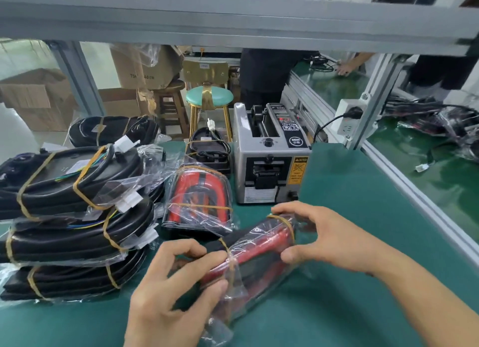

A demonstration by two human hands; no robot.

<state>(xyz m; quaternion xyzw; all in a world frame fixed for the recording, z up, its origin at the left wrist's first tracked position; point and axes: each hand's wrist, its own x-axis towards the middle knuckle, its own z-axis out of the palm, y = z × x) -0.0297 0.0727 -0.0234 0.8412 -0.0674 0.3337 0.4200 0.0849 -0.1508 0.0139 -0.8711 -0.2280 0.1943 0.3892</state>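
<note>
A red and black part in a clear plastic bag [255, 260], bound by two yellow rubber bands, lies tilted above the green table mat [350, 196] in front of me. My left hand [176, 289] grips its near end, thumb and fingers curled round the bag by one band. My right hand [324, 238] holds the far end, fingertips at the other band and thumb underneath. A second bagged red and black part [199, 199] lies flat just behind it.
A grey tape dispenser machine [269, 160] stands behind the hands. Stacks of bagged black parts with cables [72, 212] fill the left side. An aluminium rail [414, 191] bounds the mat on the right. A stool [207, 98], boxes and another person stand beyond.
</note>
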